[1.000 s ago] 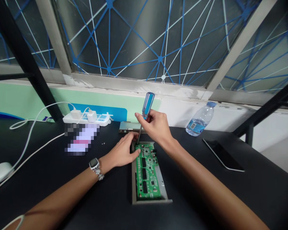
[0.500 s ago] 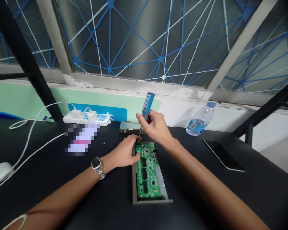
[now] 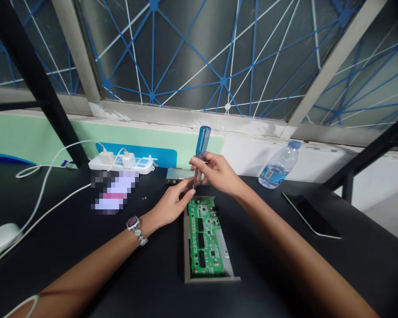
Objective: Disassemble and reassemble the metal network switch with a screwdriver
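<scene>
Right hand (image 3: 219,174): thumb and fingers closed on the blue-handled screwdriver (image 3: 203,140), gripping low, where handle meets shaft; handle up, slightly tilted. Left hand (image 3: 169,206): thumb and forefinger drawn nearly together about the lower end of the shaft. Cannot tell whether I pinch the steel there or have something tiny at the tip; my fingers cover it.

Green printed circuit board (image 3: 208,240) lies in its metal tray (image 3: 187,254), flat on the black desk (image 3: 146,282), lengthwise before me. The shaft's lower end is over or just beyond its far edge; contact not determinable.

Handling, judged by eye: screwdriver light and rigid, smooth plastic handle possibly slick, so best held at the handle, free fingertips steadying the shaft. Board probably light, stiff but fragile; its chips and solder points want no pressure. Take hold by the tray's side walls instead. Two small shiny bits (image 3: 144,198) left of the board: too small to identify, easily lost.
</scene>
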Available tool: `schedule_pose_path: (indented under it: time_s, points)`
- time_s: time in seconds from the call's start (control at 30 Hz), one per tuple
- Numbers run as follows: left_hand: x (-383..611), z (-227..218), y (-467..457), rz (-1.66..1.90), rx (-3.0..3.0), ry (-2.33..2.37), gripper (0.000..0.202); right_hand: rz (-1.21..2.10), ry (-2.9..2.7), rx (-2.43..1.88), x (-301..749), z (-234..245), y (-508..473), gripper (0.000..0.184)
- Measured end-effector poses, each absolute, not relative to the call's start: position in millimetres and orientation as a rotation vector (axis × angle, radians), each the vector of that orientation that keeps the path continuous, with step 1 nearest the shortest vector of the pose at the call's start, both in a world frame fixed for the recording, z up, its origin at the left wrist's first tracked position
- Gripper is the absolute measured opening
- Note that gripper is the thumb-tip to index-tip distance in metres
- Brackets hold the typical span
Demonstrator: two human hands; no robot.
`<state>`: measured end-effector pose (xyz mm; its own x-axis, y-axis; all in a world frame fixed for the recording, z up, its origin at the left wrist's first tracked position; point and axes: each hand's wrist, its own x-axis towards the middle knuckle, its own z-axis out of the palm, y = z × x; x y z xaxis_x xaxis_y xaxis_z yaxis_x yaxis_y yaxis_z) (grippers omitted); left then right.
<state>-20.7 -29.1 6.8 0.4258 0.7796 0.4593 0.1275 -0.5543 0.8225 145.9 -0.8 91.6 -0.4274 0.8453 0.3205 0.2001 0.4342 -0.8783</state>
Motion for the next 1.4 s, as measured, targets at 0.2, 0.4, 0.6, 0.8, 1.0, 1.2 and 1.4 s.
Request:
schedule_pose_path:
  time_s: [0.2, 0.4, 0.6, 0.8, 1.0, 1.2, 1.4]
  points:
    - [-18, 5, -23, 1.15, 1.841, 0.695, 0.034, 1.046, -1.953, -0.885, 150, 98, -2, 0.042]
    - [-21, 6, -20, 1.172, 1.796, 0.756, 0.028, 0.909, -2.022, -0.952, 155, 94, -3, 0.037]
    - [-24, 6, -20, 1.21, 1.831, 0.793, 0.026, 0.905, -2.088, -0.935, 159, 87, 1, 0.02]
    - [-22, 4, -18, 1.233, 1.84, 0.885, 0.025, 0.911, -2.103, -0.961, 160, 92, -2, 0.019]
    - [-19, 2, -17, 1.29, 1.78, 0.899, 0.022, 1.004, -2.087, -0.969, 162, 92, -4, 0.012]
    - [-18, 6, -18, 1.306, 1.739, 0.875, 0.02, 1.012, -2.111, -0.971, 161, 95, -7, 0.009]
    - [-18, 4, -14, 1.254, 1.785, 0.831, 0.017, 1.028, -2.127, -0.952, 157, 95, -12, 0.012]
